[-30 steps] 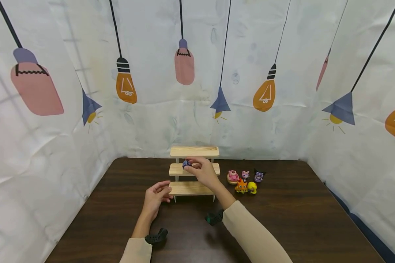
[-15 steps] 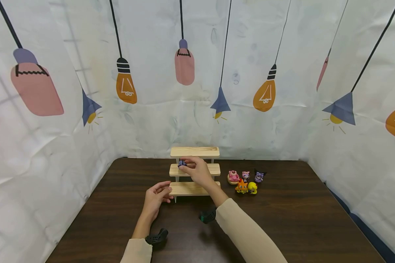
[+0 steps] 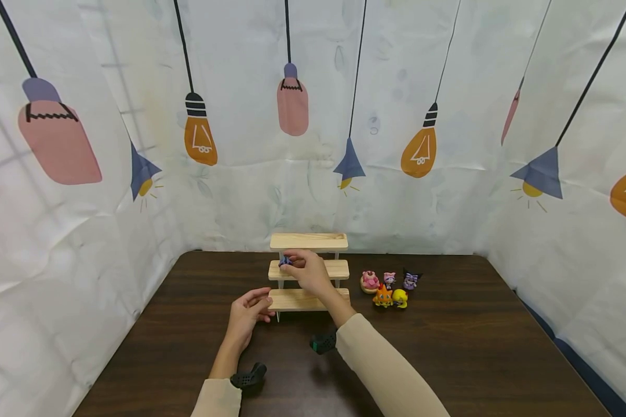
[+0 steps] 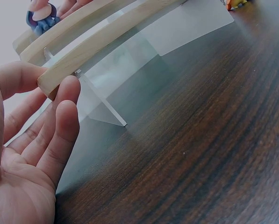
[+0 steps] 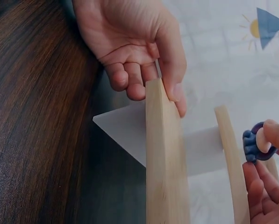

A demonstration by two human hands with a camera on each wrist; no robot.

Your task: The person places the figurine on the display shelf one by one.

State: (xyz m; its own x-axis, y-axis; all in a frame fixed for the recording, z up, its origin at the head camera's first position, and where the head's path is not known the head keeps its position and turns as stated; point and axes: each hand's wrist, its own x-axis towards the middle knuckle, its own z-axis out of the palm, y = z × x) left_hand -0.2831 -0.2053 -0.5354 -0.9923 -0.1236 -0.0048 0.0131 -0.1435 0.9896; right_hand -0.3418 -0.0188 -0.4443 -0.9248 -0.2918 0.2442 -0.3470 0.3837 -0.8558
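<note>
A three-step wooden display stand point(image 3: 299, 300) with clear supports stands at the table's back. At the left end of its lowest step, my left hand point(image 3: 243, 317) pinches the board, thumb on one face and fingers around the edge, as the left wrist view shows. My right hand point(image 3: 312, 275) pinches a small blue figurine point(image 3: 284, 262) between thumb and fingers, at the left end of the middle step. In the right wrist view the figurine point(image 5: 254, 145) is close to the middle board; whether it touches the wood I cannot tell.
Several small figurines sit in a cluster right of the stand: a pink one point(image 3: 369, 281), an orange one point(image 3: 382, 296), a yellow one point(image 3: 399, 297) and a purple one point(image 3: 410, 280) among them. A lamp-printed curtain point(image 3: 240, 197) surrounds the dark wooden table point(image 3: 448, 347).
My right hand has moved left along the middle step with the blue figurine, slightly lowering it by the left end. My left hand has kept its place on the lowest step.
</note>
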